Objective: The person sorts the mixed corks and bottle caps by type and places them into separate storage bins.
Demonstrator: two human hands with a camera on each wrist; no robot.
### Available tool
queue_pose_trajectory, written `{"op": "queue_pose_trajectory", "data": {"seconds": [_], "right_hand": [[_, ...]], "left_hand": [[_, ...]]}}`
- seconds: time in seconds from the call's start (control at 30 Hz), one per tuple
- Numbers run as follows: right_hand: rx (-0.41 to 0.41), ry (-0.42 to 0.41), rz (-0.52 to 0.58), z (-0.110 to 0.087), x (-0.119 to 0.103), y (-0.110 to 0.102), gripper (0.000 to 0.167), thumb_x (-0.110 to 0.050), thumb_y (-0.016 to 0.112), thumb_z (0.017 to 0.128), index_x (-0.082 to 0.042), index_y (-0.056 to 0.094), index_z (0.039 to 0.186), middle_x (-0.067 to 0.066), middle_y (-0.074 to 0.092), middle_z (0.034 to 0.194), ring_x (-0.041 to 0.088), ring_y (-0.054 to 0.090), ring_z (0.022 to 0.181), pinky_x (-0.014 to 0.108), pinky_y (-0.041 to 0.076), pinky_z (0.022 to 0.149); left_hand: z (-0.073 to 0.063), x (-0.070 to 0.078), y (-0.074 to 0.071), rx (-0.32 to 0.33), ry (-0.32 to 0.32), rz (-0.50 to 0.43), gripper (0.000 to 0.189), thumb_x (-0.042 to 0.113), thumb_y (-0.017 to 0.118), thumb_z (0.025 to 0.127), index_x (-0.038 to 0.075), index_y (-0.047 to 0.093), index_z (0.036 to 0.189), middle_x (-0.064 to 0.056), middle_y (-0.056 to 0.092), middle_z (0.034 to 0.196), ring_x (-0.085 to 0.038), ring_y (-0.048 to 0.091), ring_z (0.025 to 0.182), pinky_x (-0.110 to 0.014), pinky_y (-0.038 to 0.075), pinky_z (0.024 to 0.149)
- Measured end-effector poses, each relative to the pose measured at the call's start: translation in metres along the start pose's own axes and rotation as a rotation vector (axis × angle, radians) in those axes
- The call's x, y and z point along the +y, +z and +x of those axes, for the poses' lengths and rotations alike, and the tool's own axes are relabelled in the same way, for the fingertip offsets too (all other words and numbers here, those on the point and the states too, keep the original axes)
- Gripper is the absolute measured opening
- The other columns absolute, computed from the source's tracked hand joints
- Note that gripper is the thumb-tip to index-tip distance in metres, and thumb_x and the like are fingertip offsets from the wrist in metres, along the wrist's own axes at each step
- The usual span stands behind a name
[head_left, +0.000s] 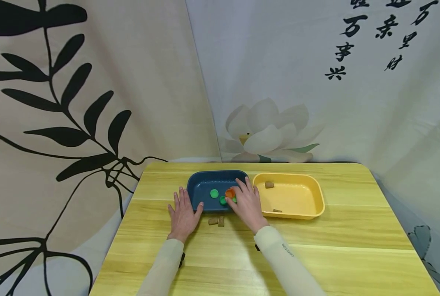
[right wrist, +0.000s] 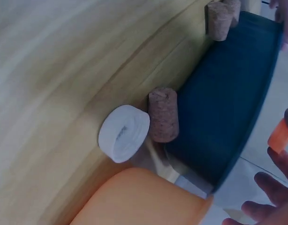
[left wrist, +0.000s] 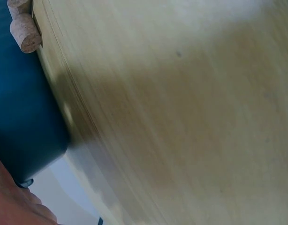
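Observation:
My right hand (head_left: 247,205) is over the right part of the blue tray (head_left: 205,177). It pinches an orange bottle cap (right wrist: 279,136) between thumb and finger, above the tray rim in the right wrist view. Green bottle caps (head_left: 214,193) lie in the tray, one partly covered by the right hand. My left hand (head_left: 183,218) rests at the tray's left edge with its fingers extended, holding nothing. Corks (head_left: 213,221) lie on the table in front of the tray. The right wrist view shows another cork (right wrist: 163,115) and a white bottle cap (right wrist: 124,133) by the tray's corner.
A yellow tray (head_left: 294,176) stands just right of the blue one. Inside it are a cork (head_left: 269,185) and another small brown piece (head_left: 277,211). Both trays sit towards the back of the wooden table (head_left: 353,255), with hanging cloths (head_left: 160,82) behind.

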State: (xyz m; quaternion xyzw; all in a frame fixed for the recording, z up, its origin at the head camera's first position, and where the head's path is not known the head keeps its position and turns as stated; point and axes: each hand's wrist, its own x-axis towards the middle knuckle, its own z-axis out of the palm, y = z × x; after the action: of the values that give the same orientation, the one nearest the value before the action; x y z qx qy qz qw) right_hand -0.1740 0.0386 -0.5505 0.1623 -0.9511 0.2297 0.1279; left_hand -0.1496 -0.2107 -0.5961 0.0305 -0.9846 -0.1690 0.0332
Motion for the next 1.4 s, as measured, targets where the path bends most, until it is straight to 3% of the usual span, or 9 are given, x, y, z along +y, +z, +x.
{"op": "queue_pose_trajectory", "data": {"seconds": [0.2, 0.37, 0.47, 0.7, 0.93, 1.4], "right_hand": [[-0.069, 0.054, -0.028, 0.011, -0.001, 0.010, 0.049, -0.045, 0.073, 0.096, -0.011, 0.070, 0.131, 0.015, 0.054, 0.152, 0.043, 0.036, 0.149, 0.067, 0.034, 0.114], [-0.113, 0.066, -0.020, 0.012, -0.002, 0.014, 0.078, -0.052, 0.071, 0.095, -0.012, 0.046, 0.157, 0.015, 0.047, 0.158, 0.043, 0.032, 0.151, 0.067, 0.030, 0.115], [-0.117, 0.060, -0.024, 0.007, -0.002, 0.014, 0.087, -0.056, 0.070, 0.094, -0.013, 0.038, 0.161, 0.014, 0.043, 0.161, 0.042, 0.029, 0.152, 0.068, 0.028, 0.116], [-0.081, 0.034, 0.005, -0.009, 0.002, 0.000, 0.083, -0.058, 0.068, 0.095, -0.012, 0.042, 0.159, 0.013, 0.040, 0.163, 0.041, 0.028, 0.153, 0.068, 0.022, 0.118], [-0.065, 0.017, 0.015, -0.032, 0.012, -0.014, 0.077, -0.057, 0.066, 0.097, -0.012, 0.048, 0.156, 0.013, 0.038, 0.164, 0.040, 0.025, 0.154, 0.068, 0.025, 0.118], [-0.058, -0.060, -0.114, -0.067, 0.036, -0.016, 0.075, -0.057, 0.063, 0.098, -0.008, 0.050, 0.154, 0.013, 0.042, 0.162, 0.039, 0.028, 0.153, 0.068, 0.027, 0.116]], "left_hand": [[-0.001, 0.001, 0.000, -0.006, -0.004, 0.003, 0.094, 0.062, 0.041, 0.105, -0.005, 0.011, 0.163, -0.020, 0.002, 0.173, -0.043, 0.002, 0.158, -0.077, 0.008, 0.116], [0.000, 0.000, 0.000, -0.013, -0.006, -0.003, 0.094, 0.062, 0.041, 0.105, -0.005, 0.010, 0.163, -0.019, 0.001, 0.173, -0.043, 0.001, 0.158, -0.077, 0.008, 0.116], [0.000, 0.000, -0.001, -0.009, -0.005, -0.004, 0.093, 0.062, 0.041, 0.105, -0.005, 0.011, 0.163, -0.019, 0.000, 0.173, -0.042, 0.001, 0.158, -0.077, 0.009, 0.116], [0.000, -0.002, 0.000, -0.003, 0.002, -0.001, 0.094, 0.062, 0.041, 0.105, -0.006, 0.012, 0.163, -0.021, 0.003, 0.172, -0.043, 0.003, 0.157, -0.078, 0.011, 0.115], [0.001, -0.001, -0.003, -0.045, -0.011, 0.004, 0.095, 0.065, 0.037, 0.105, -0.003, 0.007, 0.164, -0.018, -0.002, 0.173, -0.039, -0.006, 0.158, -0.076, 0.008, 0.116], [0.000, 0.001, -0.008, -0.070, -0.009, -0.003, 0.100, 0.073, 0.028, 0.102, 0.000, 0.003, 0.165, -0.016, -0.006, 0.173, -0.039, -0.011, 0.157, -0.077, 0.005, 0.116]]}}
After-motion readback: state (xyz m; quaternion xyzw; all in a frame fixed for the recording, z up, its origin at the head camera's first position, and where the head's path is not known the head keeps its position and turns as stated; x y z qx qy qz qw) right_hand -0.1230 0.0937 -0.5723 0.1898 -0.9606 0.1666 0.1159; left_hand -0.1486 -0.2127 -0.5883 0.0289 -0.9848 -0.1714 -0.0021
